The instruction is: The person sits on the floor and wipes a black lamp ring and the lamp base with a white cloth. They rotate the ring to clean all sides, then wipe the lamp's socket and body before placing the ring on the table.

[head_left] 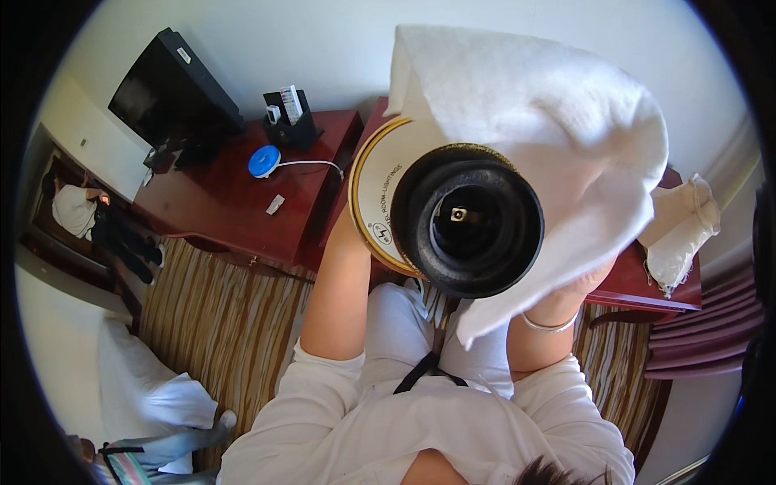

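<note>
Close before me is a lamp part with a black bulb socket [517, 218] and a round, gold-rimmed white face [377, 182] carrying printed marks. A metal contact shows inside the socket. My left forearm reaches up behind the gold rim; the lamp hides that hand's fingers, which seem to support it from behind. A large white cloth [550, 89] spreads behind and to the right of the socket. My right hand [594, 279], with a bracelet at its wrist, grips the cloth from below, most of its fingers covered by the folds.
A dark red desk [218, 214] at left bears a television [174, 101], a black holder [291, 125] and a blue disc [264, 162] with a white cable. At right, a cream lampshade-like piece [683, 226] lies on a red table. People are at the doorway [77, 210] and lower left.
</note>
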### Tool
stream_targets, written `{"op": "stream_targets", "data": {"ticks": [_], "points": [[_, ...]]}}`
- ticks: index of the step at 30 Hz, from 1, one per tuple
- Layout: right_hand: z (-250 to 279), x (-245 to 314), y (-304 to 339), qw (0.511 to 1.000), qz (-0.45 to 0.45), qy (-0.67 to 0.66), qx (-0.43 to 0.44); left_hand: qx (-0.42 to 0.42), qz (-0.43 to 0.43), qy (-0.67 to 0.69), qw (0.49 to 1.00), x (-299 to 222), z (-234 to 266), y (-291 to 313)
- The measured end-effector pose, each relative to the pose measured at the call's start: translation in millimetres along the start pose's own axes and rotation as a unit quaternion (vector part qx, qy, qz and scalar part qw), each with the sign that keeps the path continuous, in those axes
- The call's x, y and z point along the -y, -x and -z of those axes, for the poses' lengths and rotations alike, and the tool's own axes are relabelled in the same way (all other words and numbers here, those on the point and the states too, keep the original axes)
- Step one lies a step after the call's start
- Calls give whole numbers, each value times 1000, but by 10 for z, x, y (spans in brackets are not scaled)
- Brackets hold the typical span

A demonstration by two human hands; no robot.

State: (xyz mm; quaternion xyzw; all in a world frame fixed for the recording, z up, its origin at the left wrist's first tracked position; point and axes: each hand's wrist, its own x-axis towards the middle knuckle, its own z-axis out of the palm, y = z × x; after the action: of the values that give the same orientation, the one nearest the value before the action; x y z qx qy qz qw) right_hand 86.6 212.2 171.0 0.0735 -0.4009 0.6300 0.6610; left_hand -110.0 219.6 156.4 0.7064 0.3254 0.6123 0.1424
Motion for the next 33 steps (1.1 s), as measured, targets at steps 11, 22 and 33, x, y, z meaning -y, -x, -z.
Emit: {"op": "stream_targets", "data": {"ticks": [11, 22, 33], "points": [[104, 540, -649, 820, 351, 432, 130, 14, -1, 30, 999, -19, -5, 64], [15, 578, -716, 794, 214, 480, 305, 36, -20, 45, 998, 12, -80, -54], [-261, 191, -182, 946, 179, 271, 6, -39, 19, -172, 984, -234, -342, -111]]}}
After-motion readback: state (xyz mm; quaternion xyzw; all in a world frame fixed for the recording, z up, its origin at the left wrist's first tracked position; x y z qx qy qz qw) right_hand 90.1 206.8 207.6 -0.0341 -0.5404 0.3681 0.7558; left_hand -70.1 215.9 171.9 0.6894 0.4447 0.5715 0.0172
